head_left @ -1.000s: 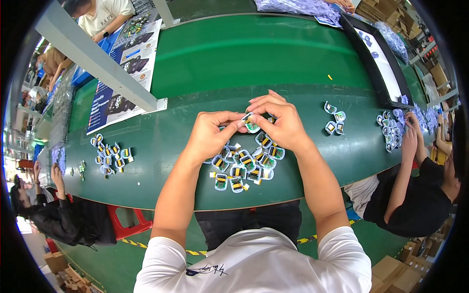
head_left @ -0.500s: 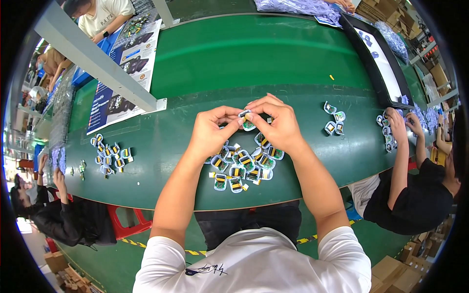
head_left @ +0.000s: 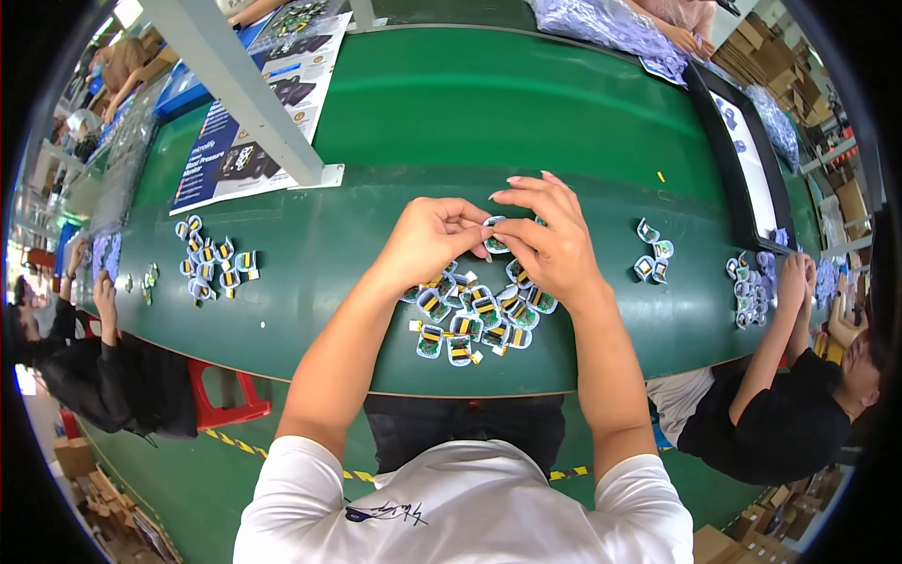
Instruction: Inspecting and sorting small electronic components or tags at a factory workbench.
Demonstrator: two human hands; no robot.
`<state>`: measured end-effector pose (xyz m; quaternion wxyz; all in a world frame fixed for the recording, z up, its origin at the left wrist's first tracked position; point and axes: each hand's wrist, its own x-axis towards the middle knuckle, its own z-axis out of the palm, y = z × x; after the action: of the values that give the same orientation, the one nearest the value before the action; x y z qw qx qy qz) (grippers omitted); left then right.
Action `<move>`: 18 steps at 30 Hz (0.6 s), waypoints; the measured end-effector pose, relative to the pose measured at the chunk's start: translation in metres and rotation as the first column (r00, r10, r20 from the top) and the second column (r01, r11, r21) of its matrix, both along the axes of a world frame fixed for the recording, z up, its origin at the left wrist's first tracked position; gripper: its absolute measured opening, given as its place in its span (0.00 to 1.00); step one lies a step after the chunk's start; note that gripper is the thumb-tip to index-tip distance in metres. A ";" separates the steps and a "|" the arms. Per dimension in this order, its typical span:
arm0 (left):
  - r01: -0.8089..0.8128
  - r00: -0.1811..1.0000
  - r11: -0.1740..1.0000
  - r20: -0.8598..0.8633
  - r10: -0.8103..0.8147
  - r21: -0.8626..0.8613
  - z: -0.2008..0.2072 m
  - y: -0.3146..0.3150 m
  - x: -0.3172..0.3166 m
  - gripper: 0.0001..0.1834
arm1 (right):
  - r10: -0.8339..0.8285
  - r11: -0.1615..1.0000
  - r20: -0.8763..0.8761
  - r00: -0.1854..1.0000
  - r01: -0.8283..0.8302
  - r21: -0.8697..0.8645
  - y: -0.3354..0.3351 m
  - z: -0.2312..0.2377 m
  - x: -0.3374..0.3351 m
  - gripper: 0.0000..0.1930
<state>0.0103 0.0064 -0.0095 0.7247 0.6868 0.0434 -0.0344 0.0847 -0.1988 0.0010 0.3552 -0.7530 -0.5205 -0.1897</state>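
Observation:
My left hand (head_left: 427, 240) pinches a small pale casing with a green circuit board (head_left: 496, 245) between thumb and fingertips, held above the table. Thumb and forefinger of my right hand (head_left: 556, 240) press on the same casing from the other side, while its other fingers stretch out away from it. Part of the casing is hidden by the fingertips. Just below my hands lies a loose pile of similar casings (head_left: 484, 310), with green boards, black parts and yellow strips showing.
More casings lie in a group (head_left: 214, 258) to the left and a small cluster (head_left: 655, 252) to the right. A grey metal post (head_left: 244, 94) stands on a printed sheet (head_left: 211, 167). A black-framed tray (head_left: 752, 155) is at the far right. Co-workers sit on both sides.
My right hand's outer fingers have lifted and spread, and its grip on the casing has shifted. The whole view has turned slightly. The co-worker at right has brought both hands together.

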 end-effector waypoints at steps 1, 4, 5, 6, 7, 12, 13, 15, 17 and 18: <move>0.022 1.000 1.000 -0.014 -0.022 0.010 -0.001 0.002 0.001 0.08 | 0.011 1.000 -0.018 1.000 -0.011 -0.017 0.001 0.000 -0.001 0.07; 0.058 0.998 0.998 -0.013 -0.058 -0.003 -0.005 0.004 0.002 0.08 | 0.043 0.998 -0.081 0.996 -0.047 -0.048 0.002 0.001 -0.002 0.06; 0.081 0.997 0.997 0.002 -0.081 -0.019 -0.006 0.005 0.002 0.08 | 0.055 0.996 -0.128 0.990 -0.063 -0.056 0.002 0.001 -0.001 0.06; 0.075 0.997 0.997 0.003 -0.075 -0.022 -0.006 0.005 0.002 0.08 | 0.060 0.996 -0.128 0.990 -0.068 -0.059 0.002 0.000 0.000 0.06; 0.055 0.998 0.998 0.006 -0.054 -0.028 -0.005 0.004 0.001 0.09 | 0.072 0.997 -0.211 0.975 -0.075 -0.006 0.000 -0.002 0.003 0.06; -0.047 0.998 0.998 0.036 0.049 -0.042 -0.004 -0.001 0.007 0.12 | -0.065 0.972 -0.521 0.851 0.173 0.161 -0.003 -0.001 0.038 0.04; -0.047 0.998 0.998 0.036 0.049 -0.043 -0.005 -0.002 0.006 0.12 | -0.092 0.955 -0.620 0.779 0.245 0.167 0.001 -0.003 0.055 0.06; -0.078 0.996 0.997 0.042 0.078 0.008 -0.003 -0.006 0.007 0.11 | -0.246 0.959 -0.492 0.835 0.283 -0.001 0.006 -0.007 0.104 0.09; -0.073 0.997 0.997 0.039 0.073 0.011 -0.007 -0.003 0.005 0.11 | -0.370 0.929 -0.328 0.869 0.336 -0.158 -0.001 -0.017 0.123 0.12; -0.073 0.997 0.997 0.031 0.072 0.014 -0.008 0.000 0.006 0.12 | -0.482 0.830 -0.112 0.869 0.411 -0.377 -0.005 -0.023 0.128 0.14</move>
<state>0.0159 0.0064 -0.0178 0.7209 0.6907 0.0577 0.0027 0.2130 -0.2039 -0.0225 0.2157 -0.9191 -0.3151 -0.0972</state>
